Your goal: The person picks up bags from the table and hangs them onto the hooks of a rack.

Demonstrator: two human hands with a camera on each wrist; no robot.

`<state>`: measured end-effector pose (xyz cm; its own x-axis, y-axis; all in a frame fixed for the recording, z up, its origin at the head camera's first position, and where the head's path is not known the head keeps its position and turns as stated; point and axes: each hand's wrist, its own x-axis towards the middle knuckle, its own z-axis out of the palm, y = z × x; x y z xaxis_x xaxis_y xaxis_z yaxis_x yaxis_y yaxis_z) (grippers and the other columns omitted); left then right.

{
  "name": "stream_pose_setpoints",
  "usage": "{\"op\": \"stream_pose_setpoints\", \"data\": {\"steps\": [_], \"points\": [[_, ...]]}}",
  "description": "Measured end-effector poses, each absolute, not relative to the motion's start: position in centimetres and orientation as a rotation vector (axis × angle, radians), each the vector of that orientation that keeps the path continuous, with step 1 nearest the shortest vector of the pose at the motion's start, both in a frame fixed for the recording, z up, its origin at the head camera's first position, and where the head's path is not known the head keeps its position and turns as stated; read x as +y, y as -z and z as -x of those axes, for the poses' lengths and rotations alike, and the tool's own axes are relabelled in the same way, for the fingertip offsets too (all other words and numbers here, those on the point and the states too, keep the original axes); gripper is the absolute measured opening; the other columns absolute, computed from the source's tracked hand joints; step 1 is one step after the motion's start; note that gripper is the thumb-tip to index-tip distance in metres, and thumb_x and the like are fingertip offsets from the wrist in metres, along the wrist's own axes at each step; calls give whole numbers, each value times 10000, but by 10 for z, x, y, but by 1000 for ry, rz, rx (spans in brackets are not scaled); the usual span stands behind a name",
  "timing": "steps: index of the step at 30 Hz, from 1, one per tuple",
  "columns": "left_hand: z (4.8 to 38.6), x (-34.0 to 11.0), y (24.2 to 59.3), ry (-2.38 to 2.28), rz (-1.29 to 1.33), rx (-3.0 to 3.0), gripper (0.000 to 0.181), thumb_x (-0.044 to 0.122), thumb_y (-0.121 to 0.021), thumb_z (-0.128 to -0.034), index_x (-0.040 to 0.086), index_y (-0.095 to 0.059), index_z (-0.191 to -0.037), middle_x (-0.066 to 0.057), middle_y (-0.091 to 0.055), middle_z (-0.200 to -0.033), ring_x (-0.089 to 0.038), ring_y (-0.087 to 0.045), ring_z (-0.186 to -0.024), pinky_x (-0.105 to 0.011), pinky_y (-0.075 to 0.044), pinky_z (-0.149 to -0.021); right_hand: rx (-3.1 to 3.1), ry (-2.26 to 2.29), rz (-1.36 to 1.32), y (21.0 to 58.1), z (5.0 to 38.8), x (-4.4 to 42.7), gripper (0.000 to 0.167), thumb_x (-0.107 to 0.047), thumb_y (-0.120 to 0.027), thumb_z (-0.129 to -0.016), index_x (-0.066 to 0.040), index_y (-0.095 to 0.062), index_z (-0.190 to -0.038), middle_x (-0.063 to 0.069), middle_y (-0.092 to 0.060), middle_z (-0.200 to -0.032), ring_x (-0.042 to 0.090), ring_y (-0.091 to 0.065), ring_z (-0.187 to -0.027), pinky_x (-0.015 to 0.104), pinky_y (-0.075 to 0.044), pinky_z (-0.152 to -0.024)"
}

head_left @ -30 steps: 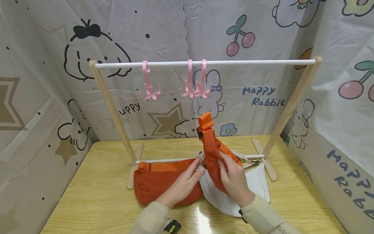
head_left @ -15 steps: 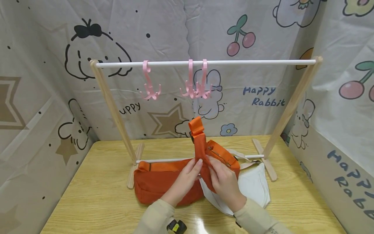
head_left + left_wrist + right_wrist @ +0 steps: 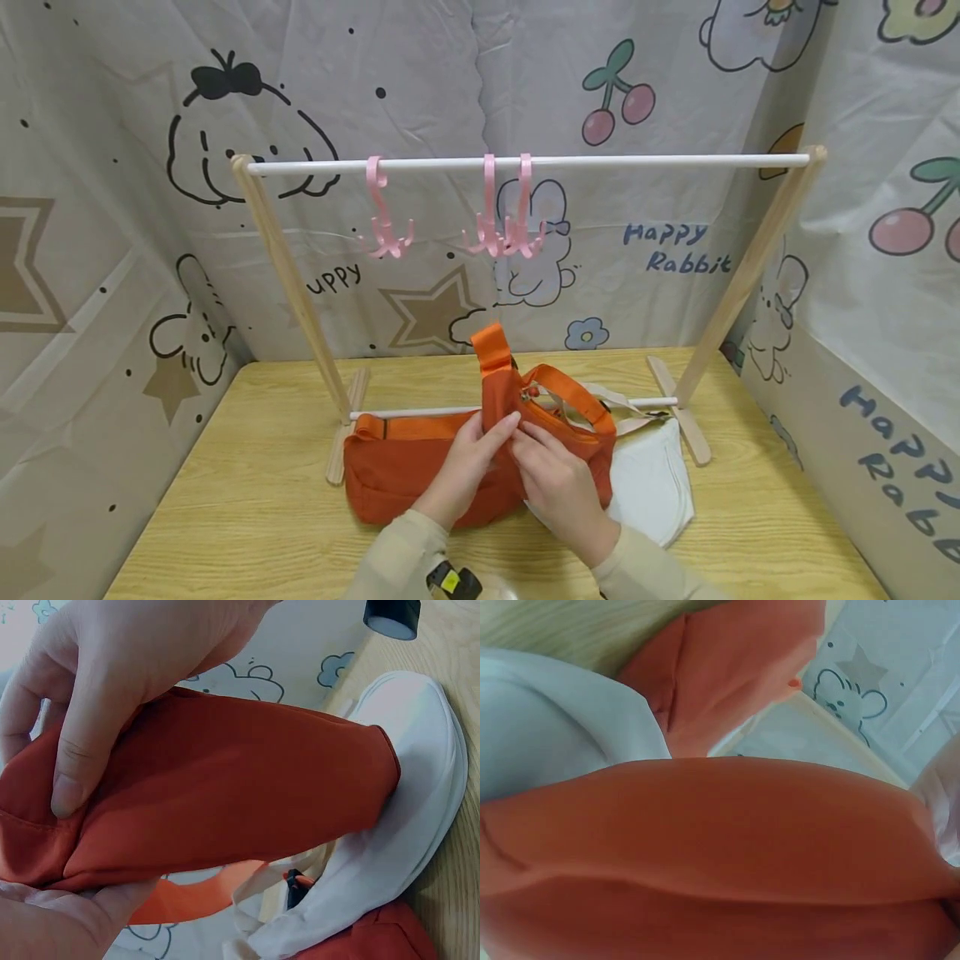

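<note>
The wooden rack (image 3: 738, 275) stands behind the work, and before it the orange-red bag (image 3: 247, 780) is held partly across the white bag (image 3: 652, 483), strap side up, probably to stop its soft body sagging. The right hand (image 3: 558, 483) pinches one end, thumb closed on the cloth, while the left hand (image 3: 467, 467) grips beside it, some fingertips hidden, apparently for steadiness; pink hooks (image 3: 487, 208) hang apart, higher.

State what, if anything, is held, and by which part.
The left hand and right hand grip the upper rust-orange bag by its cloth body, below the upright strap loop.
</note>
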<state>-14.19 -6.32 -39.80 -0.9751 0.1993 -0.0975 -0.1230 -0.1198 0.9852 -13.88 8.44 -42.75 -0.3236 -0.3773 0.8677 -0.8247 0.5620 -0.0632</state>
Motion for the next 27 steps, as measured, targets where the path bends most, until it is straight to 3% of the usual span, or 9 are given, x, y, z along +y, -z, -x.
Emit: {"op": "stream_pose_setpoints", "data": {"steps": [10,15,21,27], "points": [[142,-67,408,-2242,4,2149,328,126,-526,-948,-65,-558,-1212,-96,-642,-1033,-134,-572,-895,-310,-479,-831,-1974,-572,-1099,435,135,86,352,-239,-424,-1050,-14,-681,-1139,108,-674,-1185,292,-641,-1068,383,-497,-923],[143,-69,411,-2278,-4,2224,278,61,-496,-925,-64,-588,-1156,-106,-642,-1001,-133,-573,-867,-279,-475,-803,-2034,-558,-1159,437,135,92,400,-327,-458,-1036,-21,-649,-1209,105,-651,-1230,306,-608,-1124,413,-508,-897],[142,-73,407,-2286,-15,2233,321,77,-454,-955,-45,-566,-1230,-150,-626,-1119,-180,-578,-978,-302,-468,-862,-2061,-603,-1187,435,134,101,455,-392,-428,-1035,-21,-661,-1158,105,-649,-1226,284,-604,-1130,430,-496,-894],[141,-80,402,-2269,-5,2241,384,80,-411,-962,-26,-516,-1316,-164,-572,-1245,-253,-519,-1122,-392,-408,-955,-1970,-705,-1148,432,137,114,383,-302,-455,-1039,10,-677,-1059,136,-670,-1140,298,-628,-1034,385,-471,-907]]}}
